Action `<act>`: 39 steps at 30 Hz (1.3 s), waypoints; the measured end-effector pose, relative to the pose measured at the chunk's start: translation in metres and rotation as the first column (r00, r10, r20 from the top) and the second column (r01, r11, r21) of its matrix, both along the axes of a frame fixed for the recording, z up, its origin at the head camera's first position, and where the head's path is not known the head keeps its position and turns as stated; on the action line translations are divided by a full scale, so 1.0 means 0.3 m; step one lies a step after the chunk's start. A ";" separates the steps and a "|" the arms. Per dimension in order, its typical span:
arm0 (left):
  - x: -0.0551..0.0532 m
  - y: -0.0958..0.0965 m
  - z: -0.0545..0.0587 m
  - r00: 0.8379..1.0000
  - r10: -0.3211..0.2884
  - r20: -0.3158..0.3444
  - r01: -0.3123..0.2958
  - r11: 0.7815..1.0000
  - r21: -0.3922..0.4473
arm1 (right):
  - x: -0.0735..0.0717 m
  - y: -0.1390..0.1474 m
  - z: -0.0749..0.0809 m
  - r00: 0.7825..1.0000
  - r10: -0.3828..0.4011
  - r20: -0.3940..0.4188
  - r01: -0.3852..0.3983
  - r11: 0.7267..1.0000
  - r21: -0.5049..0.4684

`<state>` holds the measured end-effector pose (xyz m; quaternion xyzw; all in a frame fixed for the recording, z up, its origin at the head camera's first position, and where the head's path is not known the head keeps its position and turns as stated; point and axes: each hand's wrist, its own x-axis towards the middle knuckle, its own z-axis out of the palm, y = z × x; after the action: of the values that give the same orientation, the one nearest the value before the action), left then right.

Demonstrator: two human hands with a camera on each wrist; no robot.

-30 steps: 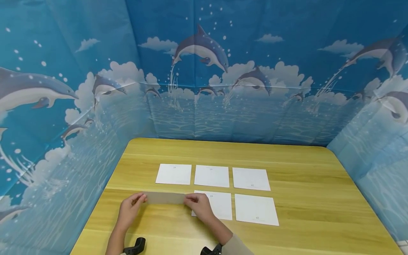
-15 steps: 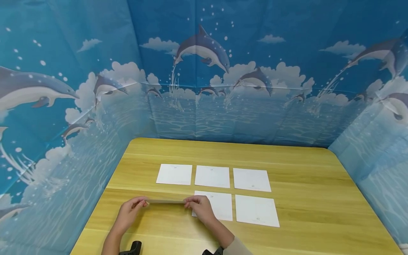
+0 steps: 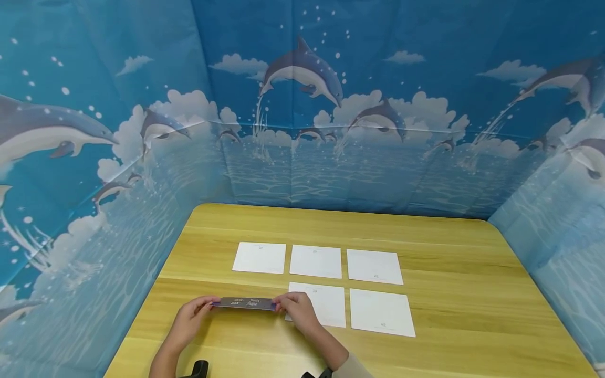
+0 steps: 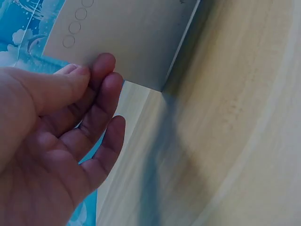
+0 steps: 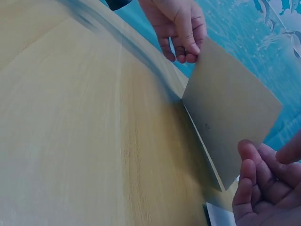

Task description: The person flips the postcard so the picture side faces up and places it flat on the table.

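A postcard [image 3: 243, 303] is held up on its long edge at the left front of the table, seen steeply foreshortened in the head view with a dark printed face showing. My left hand [image 3: 189, 317] pinches its left end, and my right hand [image 3: 300, 312] pinches the right end. From the left wrist, the card's pale back [image 4: 127, 42] shows a row of printed circles, with thumb and forefinger at its edge. The right wrist view has the same pale side [image 5: 225, 94] between both hands, its lower edge close over the wood.
White cards lie face down in two rows: a left [image 3: 259, 258], a middle [image 3: 315, 261] and a right one [image 3: 375, 266] behind, two more [image 3: 326, 304] [image 3: 382, 312] in front. The right hand overlaps the nearer left card. A dolphin-print curtain [image 3: 368, 173] surrounds the wooden table [image 3: 463, 294].
The postcard has tilted between my hands: its plain grey side showed first, then only a thin edge, and now its dark printed face. Both hands have lowered slightly.
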<state>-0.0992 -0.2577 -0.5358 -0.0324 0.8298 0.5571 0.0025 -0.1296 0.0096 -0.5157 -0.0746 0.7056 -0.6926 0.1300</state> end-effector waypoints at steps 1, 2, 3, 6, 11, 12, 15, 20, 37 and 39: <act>0.001 0.000 0.000 1.000 0.004 0.011 -0.004 1.000 -0.009 | -0.005 -0.001 -0.014 1.000 -0.006 0.011 0.006 1.000 0.001; 0.003 0.000 0.000 1.000 0.007 0.020 -0.007 1.000 -0.021 | -0.010 -0.003 -0.027 1.000 -0.012 0.016 0.012 1.000 0.008; 0.004 0.000 -0.001 1.000 0.007 0.022 -0.007 0.999 -0.038 | -0.014 -0.005 -0.041 1.000 -0.018 0.026 0.017 1.000 0.016; 0.009 -0.002 -0.007 0.999 0.009 0.038 -0.006 0.996 -0.084 | -0.018 -0.010 -0.062 0.999 -0.033 0.024 0.031 0.996 0.088; 0.017 -0.002 -0.023 0.996 0.017 0.084 -0.012 0.998 -0.057 | -0.006 -0.017 -0.077 0.998 0.008 -0.063 0.009 0.967 0.253; 0.018 0.000 -0.025 0.996 0.024 0.085 -0.019 0.998 -0.060 | -0.003 -0.019 -0.080 0.995 0.026 -0.091 0.001 0.959 0.285; 0.016 0.008 -0.027 0.996 0.046 0.082 -0.037 0.994 -0.099 | 0.001 -0.029 -0.085 0.983 0.071 -0.166 -0.004 0.929 0.371; -0.002 0.023 -0.015 0.996 0.042 0.074 -0.021 0.965 -0.261 | -0.005 -0.048 -0.083 0.967 0.108 -0.230 0.006 0.894 0.448; -0.038 0.100 0.025 0.999 0.041 0.012 -0.027 0.824 -0.566 | -0.047 -0.072 -0.046 0.961 0.175 -0.215 -0.038 0.851 0.523; -0.039 0.111 0.026 0.999 0.054 -0.001 -0.045 0.809 -0.586 | -0.050 -0.074 -0.050 0.963 0.173 -0.205 -0.039 0.846 0.531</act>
<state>-0.1110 -0.2244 -0.5279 -0.0573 0.9599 0.2740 -0.0157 -0.1447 -0.0126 -0.5307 -0.1603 0.8723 -0.4519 0.0956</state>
